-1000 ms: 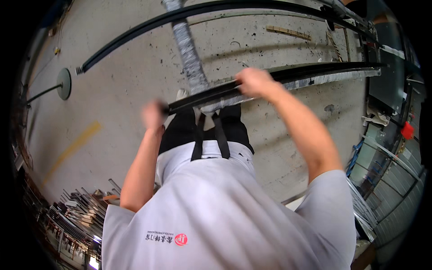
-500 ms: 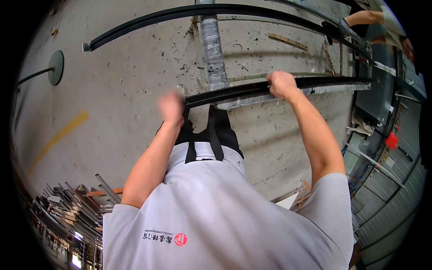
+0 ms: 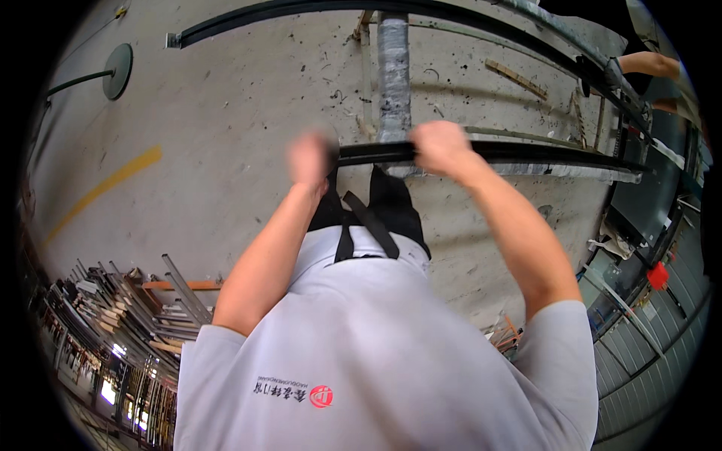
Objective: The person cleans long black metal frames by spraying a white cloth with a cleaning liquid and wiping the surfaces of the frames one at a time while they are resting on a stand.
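A long black metal profile [image 3: 541, 153] runs from just in front of me out to the right. Curled over it, near its left end, is my right hand [image 3: 442, 146], closed with the fingers wrapped round the bar. At that left end is my left hand [image 3: 310, 159], smeared by motion, so its fingers cannot be made out. Under the profile shows a rack bar wrapped in silvery film [image 3: 594, 173]. A similar wrapped crossbar [image 3: 394, 79] stretches away from me.
A second long black profile [image 3: 301, 7] lies across the far side. Another person's gloved hand [image 3: 613, 73] is by its right part. Left stands a round-based post [image 3: 118, 71]; metal lengths [image 3: 113, 308] are stacked lower left. A wooden strip [image 3: 517, 79] lies on the floor.
My right hand has moved left along the black profile, closer to my left hand. My left hand stays by the bar's end. The whole view has shifted slightly.
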